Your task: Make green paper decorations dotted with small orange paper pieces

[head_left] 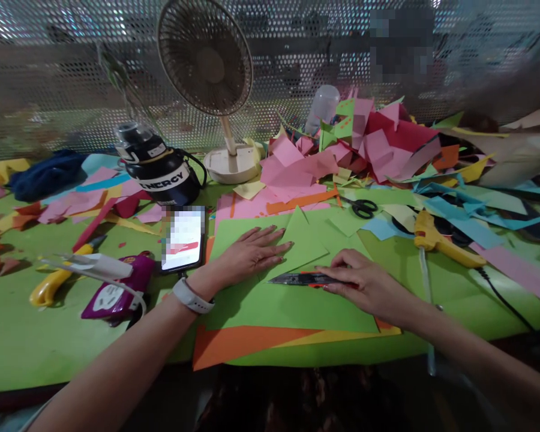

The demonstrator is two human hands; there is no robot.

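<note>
My left hand [252,255] lies flat with fingers apart on a sheet of green paper [270,309], wearing a light wristband. Its fingertips are beside a folded or cut triangular green piece [303,243]. In my right hand [364,282] is a black-and-red cutting tool [292,279] with a pointed blade, held low over the sheet and pointing left. The fingers cover its handle, so whether it is a knife or scissors I cannot tell. Orange paper [243,342] and yellow paper show beneath the green sheet.
Left of the sheet are a phone [183,240], a purple pouch [121,291] and a black bottle [162,171]. A fan [227,165] stands behind. Paper scraps [297,162] pile up at the back. Black-handled scissors [363,207] and a yellow glue gun [445,243] lie to the right.
</note>
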